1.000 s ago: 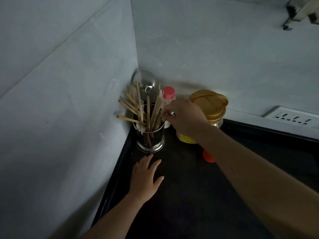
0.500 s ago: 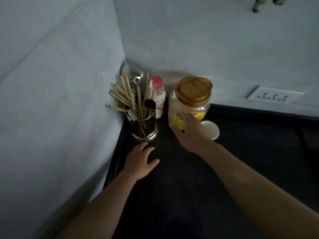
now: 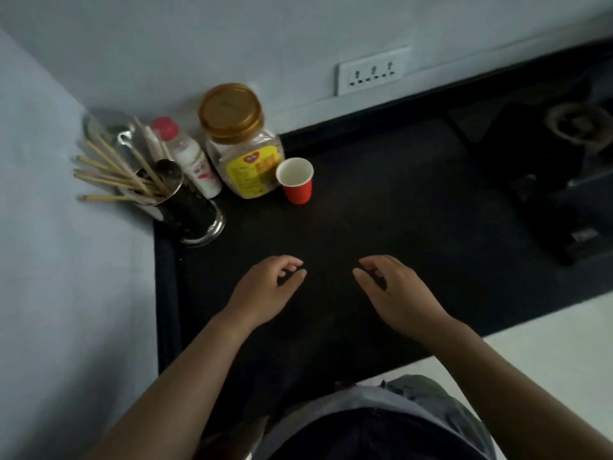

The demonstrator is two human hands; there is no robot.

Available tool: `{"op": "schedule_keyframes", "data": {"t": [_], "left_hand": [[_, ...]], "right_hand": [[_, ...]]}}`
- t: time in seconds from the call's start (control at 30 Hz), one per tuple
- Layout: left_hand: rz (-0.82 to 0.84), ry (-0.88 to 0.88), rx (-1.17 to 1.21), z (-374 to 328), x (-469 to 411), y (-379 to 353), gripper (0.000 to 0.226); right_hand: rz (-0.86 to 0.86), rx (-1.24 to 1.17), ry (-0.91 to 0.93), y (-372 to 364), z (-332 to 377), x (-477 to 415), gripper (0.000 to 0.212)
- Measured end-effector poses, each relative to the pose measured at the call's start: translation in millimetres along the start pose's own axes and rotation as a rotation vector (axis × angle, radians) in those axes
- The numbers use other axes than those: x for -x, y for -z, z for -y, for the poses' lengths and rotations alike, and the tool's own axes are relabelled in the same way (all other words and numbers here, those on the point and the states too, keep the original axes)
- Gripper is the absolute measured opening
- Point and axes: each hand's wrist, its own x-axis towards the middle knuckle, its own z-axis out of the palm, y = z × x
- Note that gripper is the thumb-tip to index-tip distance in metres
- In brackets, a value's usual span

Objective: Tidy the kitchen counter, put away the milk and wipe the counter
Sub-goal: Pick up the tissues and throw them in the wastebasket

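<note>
I see left hand (image 3: 265,287) and right hand (image 3: 394,290) over bench (image 3: 381,210), fingers loosely curled, holding nothing | red-capped white bottle (image 3: 192,157), likely the milk, at 10 o'clock, wedged between chopstick holder (image 3: 185,210) and gold-lidded jar (image 3: 242,144) | risk: reaching in may topple red paper cup (image 3: 297,180).

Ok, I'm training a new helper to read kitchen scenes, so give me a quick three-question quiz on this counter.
1. True or false: the red cup stands upright beside the gold-lidded jar.
2. The left hand and right hand hold: A a cloth; B the cup; C nothing.
3. Fill in: the white bottle has a ___ cap.
Key: 1 true; 2 C; 3 red.
</note>
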Motion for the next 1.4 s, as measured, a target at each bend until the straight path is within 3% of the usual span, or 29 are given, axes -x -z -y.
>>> {"op": "schedule_keyframes", "data": {"t": [0.13, 0.3, 0.37, 0.53, 0.73, 0.97, 1.07, 1.23, 1.4], "left_hand": [[0.12, -0.121, -0.017, -63.6, 30.2, -46.9, 0.027], [0.257, -0.179, 0.119, -145.4, 60.8, -128.9, 0.021], [0.322, -0.205, 0.142, -177.5, 69.6, -170.1, 0.018], [0.492, -0.345, 0.093, -273.6, 80.4, -272.5, 0.012], [0.641, -0.511, 0.025, -374.5, 82.4, -358.3, 0.011], [0.817, -0.589, -0.083, -445.5, 67.6, -437.0, 0.01], [0.857, -0.593, -0.092, -480.9, 49.8, -471.2, 0.01], [0.9, -0.645, -0.084, -570.7, 5.5, -534.0, 0.009], [0.901, -0.742, -0.061, -680.6, -36.6, -584.6, 0.011]], "right_hand": [[-0.06, -0.097, -0.017, 30.0, -55.4, 59.1, 0.041], [-0.28, -0.169, -0.086, 66.9, -147.7, 147.7, 0.046], [-0.368, -0.219, -0.146, 80.4, -187.4, 183.8, 0.053], [-0.578, -0.348, -0.355, 112.9, -289.9, 273.4, 0.043], [-0.793, -0.479, -0.569, 125.1, -363.1, 349.6, 0.042], [-0.926, -0.618, -0.743, 140.7, -423.1, 377.1, 0.036], [-0.932, -0.615, -0.771, 166.7, -456.2, 375.2, 0.044], [-0.995, -0.586, -0.814, 247.1, -528.4, 361.3, 0.026], [-1.073, -0.536, -0.757, 352.1, -587.8, 343.1, 0.028]]}}
